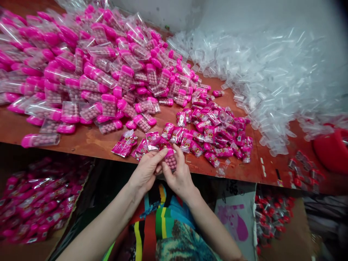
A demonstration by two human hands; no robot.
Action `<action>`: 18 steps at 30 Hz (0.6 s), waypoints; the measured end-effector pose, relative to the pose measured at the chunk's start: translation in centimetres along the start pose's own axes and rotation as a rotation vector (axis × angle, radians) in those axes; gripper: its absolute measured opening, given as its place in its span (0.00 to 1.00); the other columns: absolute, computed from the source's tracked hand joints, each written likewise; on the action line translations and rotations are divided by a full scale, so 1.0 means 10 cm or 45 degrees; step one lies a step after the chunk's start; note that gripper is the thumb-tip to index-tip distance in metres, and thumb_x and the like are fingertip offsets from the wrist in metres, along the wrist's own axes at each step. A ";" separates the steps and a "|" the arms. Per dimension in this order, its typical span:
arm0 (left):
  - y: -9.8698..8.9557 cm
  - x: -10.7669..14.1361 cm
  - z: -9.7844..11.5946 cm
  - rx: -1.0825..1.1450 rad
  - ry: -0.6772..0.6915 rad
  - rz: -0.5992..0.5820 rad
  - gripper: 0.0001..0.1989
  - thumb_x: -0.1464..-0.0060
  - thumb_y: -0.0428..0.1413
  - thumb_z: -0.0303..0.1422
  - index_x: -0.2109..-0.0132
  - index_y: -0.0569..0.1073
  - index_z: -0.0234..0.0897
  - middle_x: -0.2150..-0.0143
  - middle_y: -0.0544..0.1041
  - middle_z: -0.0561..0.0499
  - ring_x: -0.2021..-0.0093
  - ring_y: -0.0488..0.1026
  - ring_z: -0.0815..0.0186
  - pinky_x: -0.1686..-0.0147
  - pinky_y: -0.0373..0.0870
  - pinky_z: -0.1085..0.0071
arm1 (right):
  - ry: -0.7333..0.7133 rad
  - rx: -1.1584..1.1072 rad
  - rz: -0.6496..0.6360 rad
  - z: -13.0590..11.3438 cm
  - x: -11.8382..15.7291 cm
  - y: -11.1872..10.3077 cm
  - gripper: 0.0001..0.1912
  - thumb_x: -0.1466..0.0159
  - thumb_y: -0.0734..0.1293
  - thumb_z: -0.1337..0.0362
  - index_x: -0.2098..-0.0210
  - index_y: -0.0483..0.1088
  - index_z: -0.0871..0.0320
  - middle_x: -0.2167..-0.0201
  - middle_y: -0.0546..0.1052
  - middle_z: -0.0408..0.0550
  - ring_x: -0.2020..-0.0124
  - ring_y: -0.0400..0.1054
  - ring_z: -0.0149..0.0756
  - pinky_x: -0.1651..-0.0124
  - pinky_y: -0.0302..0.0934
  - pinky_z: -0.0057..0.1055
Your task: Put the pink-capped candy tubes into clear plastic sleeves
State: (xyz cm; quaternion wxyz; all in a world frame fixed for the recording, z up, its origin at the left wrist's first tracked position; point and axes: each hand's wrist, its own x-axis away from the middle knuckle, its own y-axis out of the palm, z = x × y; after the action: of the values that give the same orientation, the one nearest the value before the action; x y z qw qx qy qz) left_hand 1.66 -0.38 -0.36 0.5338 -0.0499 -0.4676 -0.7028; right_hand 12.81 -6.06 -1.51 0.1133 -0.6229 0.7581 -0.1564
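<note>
Between my two hands, at the front edge of the table, is a small clear candy container (pixel 171 161) filled with pink balls, its pink cap end partly covered by my fingers. My left hand (pixel 146 167) is closed on its left side, with the thumb across the top. On the right side, my right hand (pixel 179 175) grips it between thumb and fingers. Just beyond lie pink printed wrappers (pixel 124 143) and a heap of pink wrapped packs (pixel 214 132). A large pile of similar filled containers with pink caps (pixel 108 105) spreads over the left and back.
Empty clear plastic tubes (pixel 258 72) are heaped at the back right. A red bowl-like object (pixel 333 148) stands at the right edge near small red-and-clear pieces (pixel 306 168). Below the table are boxes holding pink packs (pixel 40 199) and red-capped items (pixel 273 214).
</note>
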 end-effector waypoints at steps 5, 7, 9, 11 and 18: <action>0.01 0.03 0.03 -0.013 0.025 0.011 0.17 0.53 0.66 0.39 0.76 0.69 0.33 0.85 0.60 0.59 0.86 0.50 0.80 0.85 0.44 0.80 | 0.054 -0.180 -0.080 -0.03 -0.03 0.00 0.34 0.37 0.67 0.61 0.34 0.53 0.51 0.51 0.74 0.52 0.57 0.73 0.42 0.52 0.69 0.40; 0.01 0.04 0.06 -0.026 0.048 0.022 0.16 0.53 0.66 0.38 0.76 0.71 0.32 0.85 0.60 0.59 0.85 0.51 0.79 0.84 0.46 0.80 | 0.115 -0.384 -0.144 -0.07 -0.04 0.01 0.33 0.36 0.66 0.60 0.34 0.52 0.50 0.58 0.75 0.48 0.61 0.72 0.37 0.56 0.70 0.35; 0.01 0.05 0.09 -0.044 0.062 0.017 0.16 0.51 0.65 0.39 0.76 0.70 0.33 0.86 0.59 0.59 0.85 0.53 0.78 0.83 0.49 0.79 | 0.190 -0.603 -0.223 -0.08 -0.04 0.01 0.32 0.34 0.65 0.58 0.34 0.51 0.50 0.65 0.73 0.44 0.68 0.70 0.32 0.65 0.69 0.30; 0.00 0.06 0.10 -0.072 0.060 -0.003 0.17 0.49 0.63 0.40 0.77 0.70 0.33 0.87 0.58 0.59 0.85 0.54 0.76 0.82 0.52 0.78 | 0.282 -0.810 -0.298 -0.06 -0.02 0.01 0.31 0.33 0.62 0.56 0.34 0.49 0.49 0.72 0.68 0.39 0.78 0.61 0.27 0.77 0.61 0.23; 0.00 0.02 0.01 -0.153 0.014 -0.047 0.19 0.48 0.62 0.41 0.77 0.69 0.33 0.87 0.59 0.59 0.84 0.56 0.76 0.80 0.54 0.78 | 0.156 -0.567 -0.206 0.00 0.00 -0.01 0.28 0.31 0.60 0.57 0.34 0.49 0.51 0.67 0.70 0.43 0.74 0.64 0.29 0.69 0.64 0.26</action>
State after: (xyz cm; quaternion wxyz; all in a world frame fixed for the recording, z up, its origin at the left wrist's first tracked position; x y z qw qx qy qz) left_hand 1.52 -0.44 -0.15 0.5193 -0.0695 -0.4225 -0.7396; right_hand 12.88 -6.05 -1.50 -0.0859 -0.6806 0.7269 -0.0317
